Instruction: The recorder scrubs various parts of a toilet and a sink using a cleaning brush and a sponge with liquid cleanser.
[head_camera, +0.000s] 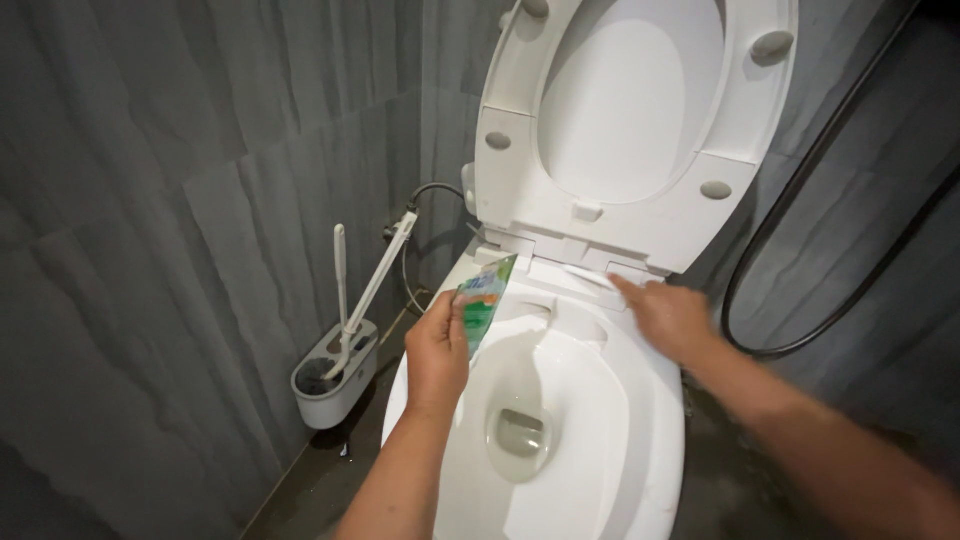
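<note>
Two hands over an open toilet bowl (600, 440), seat and lid (630, 110) both tipped up vs the cistern. Left hand (437, 350) is clenched round a small green-and-white packet (484, 300), held upright just above the bowl's left rim, near the back. Right hand (672, 318) lies flat, fingers stretched out, index tip touching the white ledge just below the hinge, right of centre; it grasps nothing.

Packet looks closed: no torn corner visible, though the top edge is too small to tell for sure. Nothing from it shows in the bowl, water at the bottom looks plain, porcelain w/o foam or colour. So, judging by that, things are at an early stage: lid and seat are up, packet is in hand, contents not yet out.

Left of the toilet, on the floor by the grey tiled wall (150, 250), a grey holder (335, 385) w/ two white-handled brushes (375, 285). Black hose (800, 230) loops on the right wall.
</note>
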